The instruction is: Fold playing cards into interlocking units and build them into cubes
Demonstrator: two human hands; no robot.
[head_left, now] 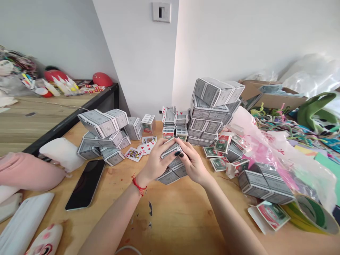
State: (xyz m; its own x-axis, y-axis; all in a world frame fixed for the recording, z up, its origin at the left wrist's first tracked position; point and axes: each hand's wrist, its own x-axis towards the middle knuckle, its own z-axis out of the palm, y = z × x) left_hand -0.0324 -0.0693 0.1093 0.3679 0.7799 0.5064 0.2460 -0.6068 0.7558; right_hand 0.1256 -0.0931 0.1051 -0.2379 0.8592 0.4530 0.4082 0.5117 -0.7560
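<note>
Near the middle of the table, my left hand (158,157) and my right hand (193,161) close around a grey-backed block of playing cards (170,151) from both sides, thumbs meeting on its near face. Directly beneath sit more grey blocks of playing cards (170,176), partly hidden by my hands. A few loose face-up cards (142,148) lie just left of my left hand. To the right, behind my right hand, rises a tall stack of card blocks (208,113). Small green and red card boxes (222,143) lie at its foot.
On the left are another pile of card blocks (102,131), a black phone (85,184) and a pink object (29,170). More card blocks (267,182), an opened card box (272,214), a tape roll (310,212) and plastic bags (281,148) crowd the right side.
</note>
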